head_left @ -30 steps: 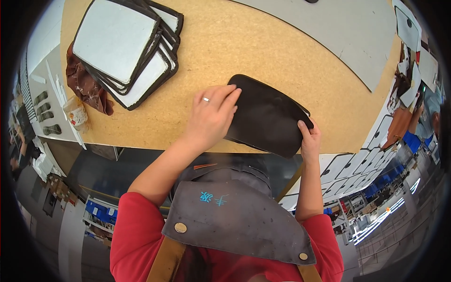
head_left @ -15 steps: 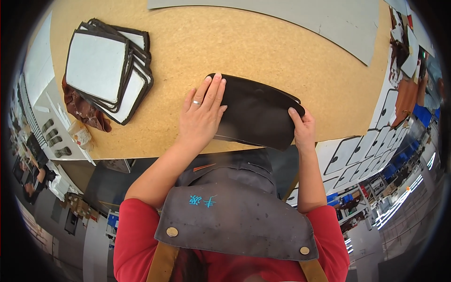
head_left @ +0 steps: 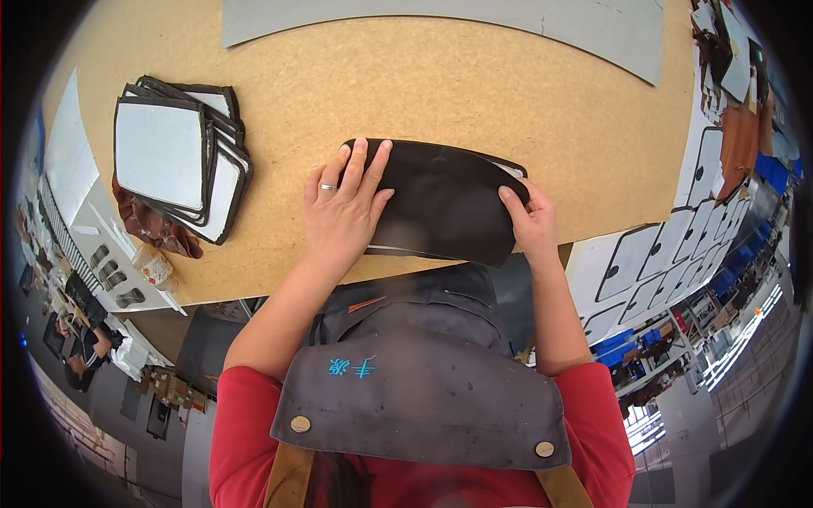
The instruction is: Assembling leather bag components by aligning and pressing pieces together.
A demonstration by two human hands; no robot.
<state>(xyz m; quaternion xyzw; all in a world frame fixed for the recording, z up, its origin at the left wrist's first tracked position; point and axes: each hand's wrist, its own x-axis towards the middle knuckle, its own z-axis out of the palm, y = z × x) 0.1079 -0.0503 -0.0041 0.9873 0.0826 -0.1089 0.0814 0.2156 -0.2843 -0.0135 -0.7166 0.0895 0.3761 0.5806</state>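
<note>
the tan fibreboard bench [head_left: 508,93] fills most of my view, with a grey sheet [head_left: 440,17] along its far edge and white panel cutouts [head_left: 652,254] on a rack to my right. at my left sits a stack of black-bordered white panels [head_left: 178,161] over a brown rag [head_left: 148,224]; those look finished, as i judge it. the dark leather piece [head_left: 445,203] lies flat at the near edge, only this one in hand. my left hand [head_left: 343,212] presses on it, fingers spread flat, gripping nothing. my right hand [head_left: 529,222] pinches its right edge, thumb on top.
</note>
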